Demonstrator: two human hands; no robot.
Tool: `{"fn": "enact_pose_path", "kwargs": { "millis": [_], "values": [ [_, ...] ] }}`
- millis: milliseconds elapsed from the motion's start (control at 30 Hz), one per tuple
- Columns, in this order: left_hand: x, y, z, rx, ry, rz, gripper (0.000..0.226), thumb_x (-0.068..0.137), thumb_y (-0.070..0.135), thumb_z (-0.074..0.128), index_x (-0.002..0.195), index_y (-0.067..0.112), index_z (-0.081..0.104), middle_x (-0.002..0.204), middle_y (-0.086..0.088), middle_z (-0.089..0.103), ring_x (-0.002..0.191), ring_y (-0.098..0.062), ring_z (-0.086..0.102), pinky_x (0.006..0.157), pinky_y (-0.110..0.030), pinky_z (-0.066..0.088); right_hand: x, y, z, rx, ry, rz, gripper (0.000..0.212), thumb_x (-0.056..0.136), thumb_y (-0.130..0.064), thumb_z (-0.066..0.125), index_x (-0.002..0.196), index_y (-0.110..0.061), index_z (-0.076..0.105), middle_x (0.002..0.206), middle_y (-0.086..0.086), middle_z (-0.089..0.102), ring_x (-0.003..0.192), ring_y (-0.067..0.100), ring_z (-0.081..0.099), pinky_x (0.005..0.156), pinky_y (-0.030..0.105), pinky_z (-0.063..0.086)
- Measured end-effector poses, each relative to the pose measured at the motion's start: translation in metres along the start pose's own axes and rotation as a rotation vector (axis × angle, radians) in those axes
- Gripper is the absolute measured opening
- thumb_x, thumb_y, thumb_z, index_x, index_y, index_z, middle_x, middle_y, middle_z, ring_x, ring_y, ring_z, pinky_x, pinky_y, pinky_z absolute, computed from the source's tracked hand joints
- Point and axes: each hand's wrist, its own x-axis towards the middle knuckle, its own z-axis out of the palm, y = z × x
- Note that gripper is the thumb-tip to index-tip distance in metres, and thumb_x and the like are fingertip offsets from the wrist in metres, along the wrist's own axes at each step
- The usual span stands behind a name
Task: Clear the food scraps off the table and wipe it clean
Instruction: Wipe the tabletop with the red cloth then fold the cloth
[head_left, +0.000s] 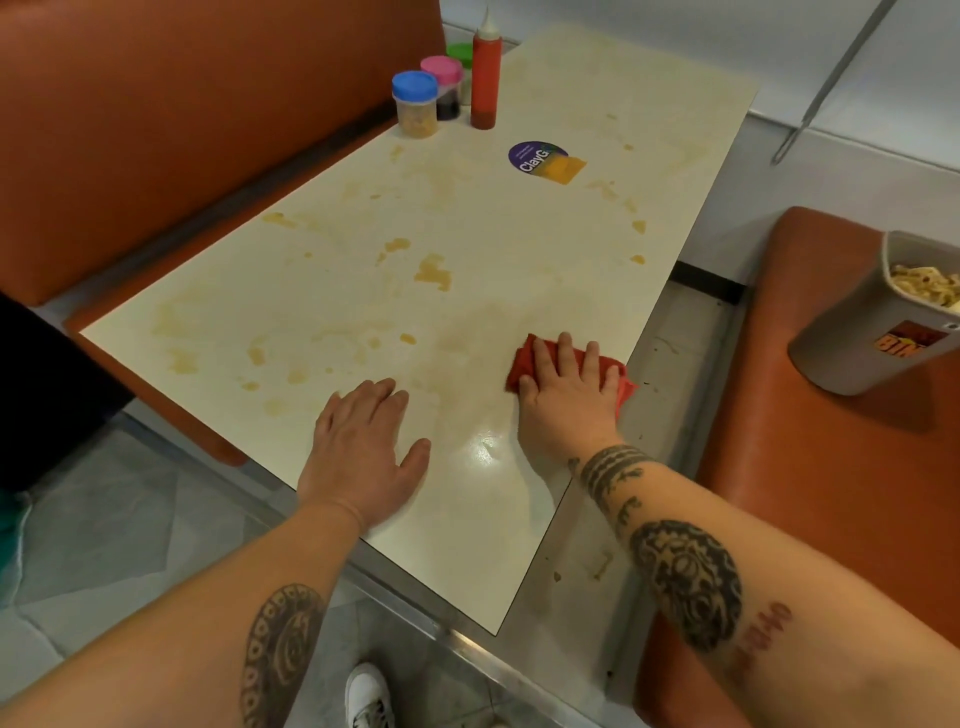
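**Red cloth (525, 358) under the right hand (569, 387)**

The right hand presses the cloth flat, fingers spread, near the right edge of the bench (519, 249). The left hand (363, 452) lies flat and spread just beside it. Brown stains (434, 273) lie beyond both.

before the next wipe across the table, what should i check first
1. Red cloth flat under the right hand: ok.
2. Left hand flat on the table, apart from the cloth: ok.
3. Table clean ahead of the cloth: not ok, brown stains cover the middle.
4. Jars and sauce bottle at the far end, away from the cloth: ok.
5. Bin upright on the bench, scraps inside: ok.
6. Underside of the cloth clean enough: cannot tell.
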Motion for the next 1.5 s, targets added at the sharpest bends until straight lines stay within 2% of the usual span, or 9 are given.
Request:
{"fn": "enact_pose_path", "kwargs": {
  "millis": [67, 267, 500, 667, 767, 1033, 1300, 1400, 1500],
  "values": [
    [0.001, -0.001, 0.001, -0.013, 0.001, 0.003, 0.073, 0.091, 0.058, 0.031, 0.152, 0.02, 0.043, 0.162, 0.003, 0.032, 0.153, -0.017, 0.02, 0.128, -0.042, 0.005, -0.001, -0.015, 0.002, -0.003, 0.02, -0.023, 0.062, 0.104, -0.05, 0.017, 0.163, -0.035, 0.001, 0.171, -0.001, -0.005, 0.156, 0.035, -0.011, 0.123, 0.06, -0.009],
    [0.002, -0.004, 0.002, -0.021, -0.008, 0.009, 0.074, 0.09, 0.048, 0.017, 0.153, 0.02, 0.044, 0.163, 0.002, 0.033, 0.153, -0.019, 0.022, 0.128, -0.042, 0.006, -0.079, -0.017, 0.013, -0.028, -0.069, -0.425, 0.059, 0.105, -0.056, 0.017, 0.161, -0.043, 0.005, 0.169, -0.012, -0.009, 0.156, 0.023, -0.017, 0.124, 0.051, -0.014],
    [0.001, -0.004, 0.004, -0.036, 0.002, 0.0, 0.066, 0.094, 0.041, 0.02, 0.152, 0.02, 0.045, 0.163, 0.003, 0.034, 0.152, -0.017, 0.022, 0.128, -0.041, 0.006, -0.001, -0.007, -0.004, -0.004, -0.026, -0.057, 0.061, 0.105, -0.049, 0.02, 0.163, -0.036, 0.004, 0.171, -0.002, -0.006, 0.156, 0.032, -0.011, 0.123, 0.058, -0.009],
    [0.003, -0.006, 0.005, -0.071, 0.025, 0.005, 0.071, 0.095, 0.048, 0.014, 0.148, 0.019, 0.051, 0.16, 0.0, 0.041, 0.151, -0.02, 0.028, 0.127, -0.042, 0.01, -0.046, -0.054, 0.019, -0.016, 0.013, -0.35, 0.06, 0.104, -0.05, 0.027, 0.161, -0.037, 0.017, 0.171, -0.004, 0.007, 0.157, 0.033, -0.002, 0.124, 0.056, -0.006],
    [0.002, -0.006, 0.003, -0.077, 0.017, 0.006, 0.073, 0.097, 0.051, 0.011, 0.149, 0.019, 0.051, 0.16, 0.001, 0.04, 0.151, -0.02, 0.028, 0.127, -0.043, 0.011, -0.093, -0.046, 0.024, -0.014, -0.07, -0.51, 0.059, 0.104, -0.053, 0.019, 0.161, -0.041, 0.013, 0.171, -0.009, 0.001, 0.157, 0.027, -0.011, 0.123, 0.053, -0.013],
    [0.002, -0.003, 0.001, -0.101, 0.02, 0.001, 0.074, 0.097, 0.053, 0.01, 0.149, 0.018, 0.05, 0.16, 0.001, 0.04, 0.151, -0.019, 0.027, 0.127, -0.041, 0.009, -0.028, -0.026, 0.008, -0.018, -0.053, -0.165, 0.061, 0.104, -0.052, 0.016, 0.162, -0.039, 0.001, 0.171, -0.006, -0.01, 0.155, 0.029, -0.018, 0.122, 0.057, -0.015],
    [0.003, -0.003, -0.002, -0.115, 0.006, 0.009, 0.079, 0.095, 0.056, 0.005, 0.152, 0.02, 0.047, 0.162, 0.001, 0.037, 0.153, -0.018, 0.024, 0.127, -0.039, 0.005, -0.143, -0.052, 0.037, -0.002, -0.096, -0.588, 0.059, 0.104, -0.053, 0.019, 0.161, -0.039, 0.016, 0.171, -0.006, 0.006, 0.156, 0.028, -0.012, 0.121, 0.053, -0.015],
    [0.003, -0.005, -0.002, -0.103, -0.003, 0.008, 0.081, 0.094, 0.057, 0.004, 0.152, 0.02, 0.047, 0.163, 0.0, 0.036, 0.153, -0.019, 0.023, 0.127, -0.038, 0.004, -0.151, -0.022, 0.031, -0.036, -0.132, -0.57, 0.056, 0.104, -0.054, 0.016, 0.16, -0.045, 0.011, 0.171, -0.01, 0.0, 0.156, 0.023, -0.015, 0.123, 0.053, -0.013],
    [0.004, -0.005, 0.0, -0.103, -0.033, 0.003, 0.083, 0.093, 0.058, 0.004, 0.153, 0.02, 0.046, 0.164, -0.001, 0.035, 0.153, -0.021, 0.022, 0.127, -0.039, 0.004, -0.123, -0.012, 0.019, -0.058, -0.107, -0.394, 0.058, 0.105, -0.054, 0.015, 0.161, -0.043, 0.004, 0.17, -0.01, -0.008, 0.155, 0.024, -0.019, 0.123, 0.053, -0.016]
  ]
}}
